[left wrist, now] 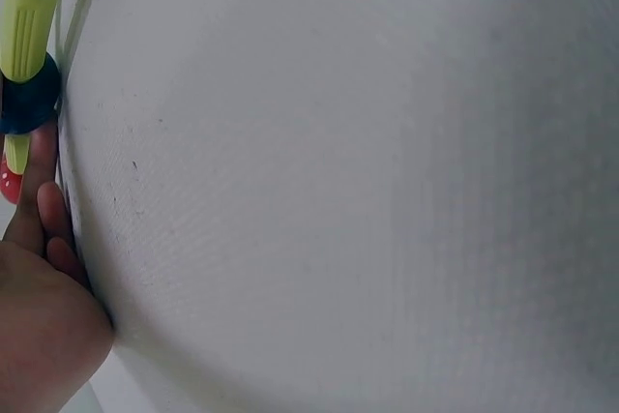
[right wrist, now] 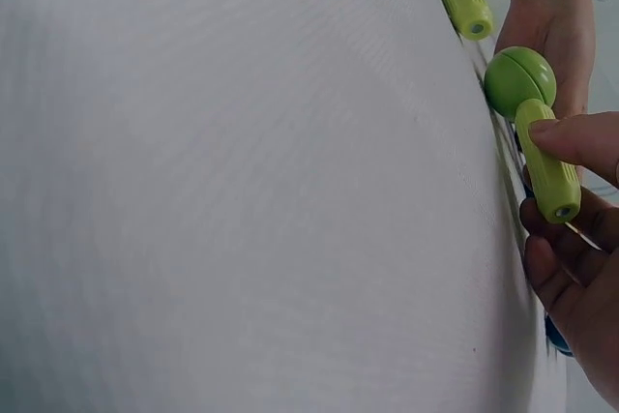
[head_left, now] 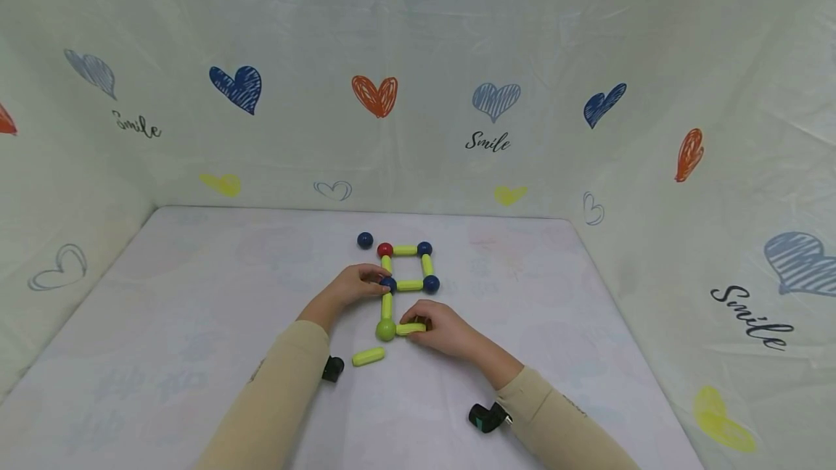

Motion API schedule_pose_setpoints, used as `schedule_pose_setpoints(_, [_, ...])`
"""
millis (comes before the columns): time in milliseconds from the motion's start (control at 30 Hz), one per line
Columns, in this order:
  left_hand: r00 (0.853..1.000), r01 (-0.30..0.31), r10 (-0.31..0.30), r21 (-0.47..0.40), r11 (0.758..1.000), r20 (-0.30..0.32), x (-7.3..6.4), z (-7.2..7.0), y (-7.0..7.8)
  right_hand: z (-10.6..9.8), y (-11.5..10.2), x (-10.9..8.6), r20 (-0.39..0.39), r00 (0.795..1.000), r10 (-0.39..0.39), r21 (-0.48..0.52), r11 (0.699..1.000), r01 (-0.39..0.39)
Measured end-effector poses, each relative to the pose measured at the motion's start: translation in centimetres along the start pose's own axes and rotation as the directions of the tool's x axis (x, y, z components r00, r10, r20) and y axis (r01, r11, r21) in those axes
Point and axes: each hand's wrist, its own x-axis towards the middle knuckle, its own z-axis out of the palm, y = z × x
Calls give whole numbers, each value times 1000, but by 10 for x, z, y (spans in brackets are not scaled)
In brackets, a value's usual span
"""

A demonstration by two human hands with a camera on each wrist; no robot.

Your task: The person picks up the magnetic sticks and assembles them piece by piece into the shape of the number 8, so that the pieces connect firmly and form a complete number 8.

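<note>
A magnetic ball-and-rod frame lies on the table: a square of yellow-green rods with a red ball (head_left: 384,249) at one corner and blue balls at the others. From its near left corner a rod (head_left: 387,306) runs towards me to a larger green ball (head_left: 386,330). My left hand (head_left: 349,287) grips the blue ball (head_left: 390,284) at that corner. With thumb and fingers my right hand (head_left: 445,330) pinches a yellow-green magnetic rod (right wrist: 547,166). In the right wrist view, the rod's far end meets the green ball (right wrist: 519,82).
A loose yellow-green rod (head_left: 369,357) lies just in front of the green ball. Beyond the frame, to the left of the red ball, sits a loose blue ball (head_left: 365,240). A cloth wall (head_left: 431,172) with printed hearts stands behind the white table (head_left: 196,296).
</note>
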Motion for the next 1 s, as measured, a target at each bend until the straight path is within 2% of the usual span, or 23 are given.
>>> schedule_pose_setpoints(1000, [1000, 25, -24, -15, 1000, 7, 0, 1, -1, -7, 5, -2, -10, 999, 48, -20, 999, -48])
